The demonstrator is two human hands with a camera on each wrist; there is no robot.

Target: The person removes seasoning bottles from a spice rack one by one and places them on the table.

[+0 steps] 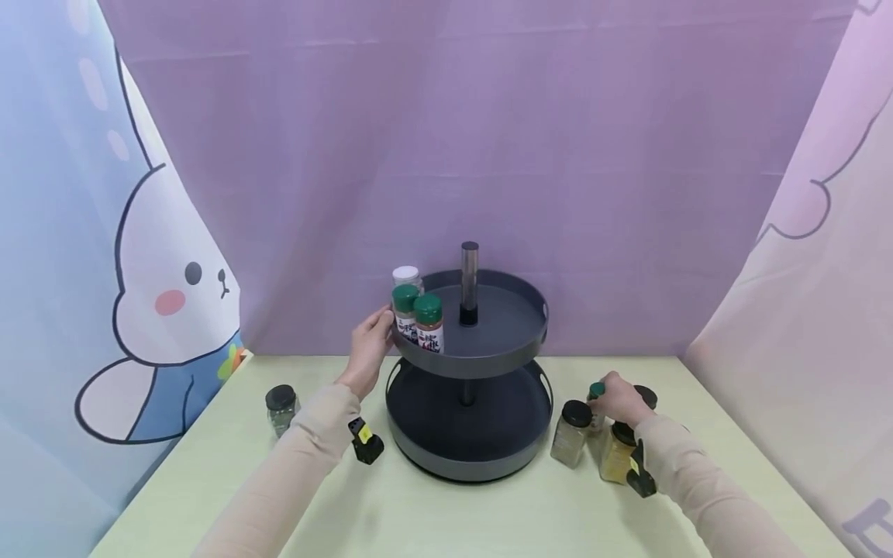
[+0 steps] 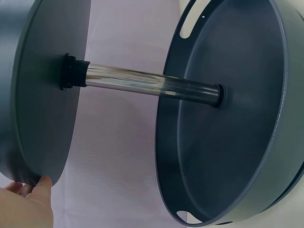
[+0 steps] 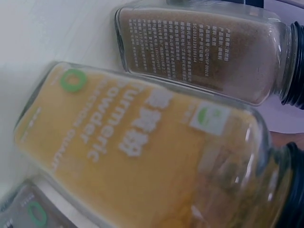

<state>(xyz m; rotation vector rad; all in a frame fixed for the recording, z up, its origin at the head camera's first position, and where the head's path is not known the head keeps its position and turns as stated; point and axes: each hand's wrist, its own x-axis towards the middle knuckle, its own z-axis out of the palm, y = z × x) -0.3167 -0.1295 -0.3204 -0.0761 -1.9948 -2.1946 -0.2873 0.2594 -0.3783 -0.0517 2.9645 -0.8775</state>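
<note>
My left hand (image 1: 367, 353) grips the left rim of the upper tray (image 1: 488, 366) on a dark two-tier turntable; in the left wrist view its thumb (image 2: 43, 190) lies against the tray's underside. Inside that tray, by the hand, stand two green-capped spice bottles (image 1: 429, 325) and a white-capped jar (image 1: 406, 276). On the table at the right, my right hand (image 1: 619, 399) pinches the green cap of a spice bottle (image 1: 596, 390), whose body is mostly hidden. Close around it are a turmeric powder jar (image 3: 118, 137) and a black-capped jar of brownish powder (image 3: 190, 52).
The lower tray (image 1: 470, 469) sits on the table, joined to the upper one by a metal post (image 2: 128, 80). Another black-capped jar (image 1: 282, 411) stands at the left. Behind the right hand is one more black lid (image 1: 646, 396). Purple cloth (image 1: 488, 155) hangs behind.
</note>
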